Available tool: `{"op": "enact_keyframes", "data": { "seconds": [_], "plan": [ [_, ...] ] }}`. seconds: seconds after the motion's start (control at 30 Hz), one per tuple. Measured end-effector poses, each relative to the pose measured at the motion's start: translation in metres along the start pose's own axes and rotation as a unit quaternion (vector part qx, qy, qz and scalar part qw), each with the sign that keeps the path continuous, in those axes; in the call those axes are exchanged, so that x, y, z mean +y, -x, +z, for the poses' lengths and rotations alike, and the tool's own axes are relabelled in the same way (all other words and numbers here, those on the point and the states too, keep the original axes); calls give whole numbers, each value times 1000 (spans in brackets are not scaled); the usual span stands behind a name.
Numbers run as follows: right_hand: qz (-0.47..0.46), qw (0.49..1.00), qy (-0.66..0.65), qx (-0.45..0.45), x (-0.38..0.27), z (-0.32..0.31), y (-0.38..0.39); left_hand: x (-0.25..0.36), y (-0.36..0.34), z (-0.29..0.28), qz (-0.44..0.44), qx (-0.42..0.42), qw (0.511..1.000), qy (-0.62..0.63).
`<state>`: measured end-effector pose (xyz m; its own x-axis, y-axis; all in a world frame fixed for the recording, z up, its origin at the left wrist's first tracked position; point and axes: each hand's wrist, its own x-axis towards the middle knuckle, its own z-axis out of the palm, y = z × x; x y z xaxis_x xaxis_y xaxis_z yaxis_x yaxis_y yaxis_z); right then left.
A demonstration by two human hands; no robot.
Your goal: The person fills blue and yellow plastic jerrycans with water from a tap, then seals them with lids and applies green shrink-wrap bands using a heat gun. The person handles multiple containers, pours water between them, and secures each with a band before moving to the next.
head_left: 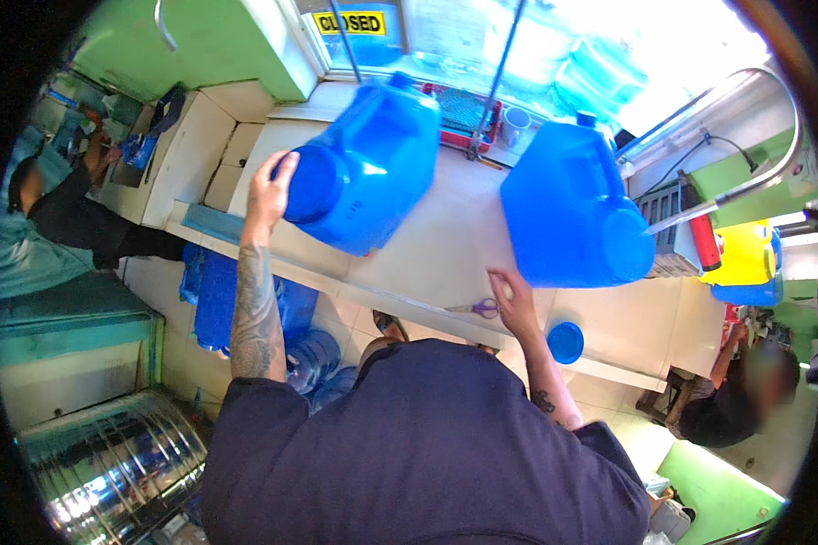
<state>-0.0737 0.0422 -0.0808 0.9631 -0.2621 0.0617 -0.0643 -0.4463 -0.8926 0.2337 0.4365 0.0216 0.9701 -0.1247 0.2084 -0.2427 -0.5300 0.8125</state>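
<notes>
A blue plastic water jug stands tilted on the counter at left, its wide round cap facing me. My left hand is closed round the left edge of that cap. My right hand hovers over the counter's near edge with its fingers curled together; whether anything small is in them is hidden. Just left of it lie scissors with purple handles. A second blue jug is at the right, beyond my right hand. A loose blue cap lies right of my right wrist.
Along the window are a red tray, a white mug and thin upright rods. A curved metal pipe reaches in from the right. More jugs stand on the floor below the counter. People are at far left and right.
</notes>
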Motion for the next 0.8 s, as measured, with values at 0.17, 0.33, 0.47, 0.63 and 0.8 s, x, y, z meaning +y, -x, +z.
{"op": "enact_keyframes", "data": {
  "seconds": [0.17, 0.33, 0.47, 0.63, 0.8],
  "plan": [
    [-329, 907, 251, 77, -152, 63, -146, 38, -29, -3, 45, -228, 964, 126],
    [-273, 874, 397, 66, -190, 70, -192, 9, -64, 20, 106, -279, 933, 199],
    [-262, 863, 412, 134, -182, 81, -188, 31, -34, 37, 171, 89, 979, 69],
    [-233, 850, 419, 218, -178, 87, -205, 120, 132, 58, 371, -202, 902, 90],
    [-235, 862, 402, 200, -175, 81, -208, 80, 28, 35, 366, -49, 913, -176]
  ]
}}
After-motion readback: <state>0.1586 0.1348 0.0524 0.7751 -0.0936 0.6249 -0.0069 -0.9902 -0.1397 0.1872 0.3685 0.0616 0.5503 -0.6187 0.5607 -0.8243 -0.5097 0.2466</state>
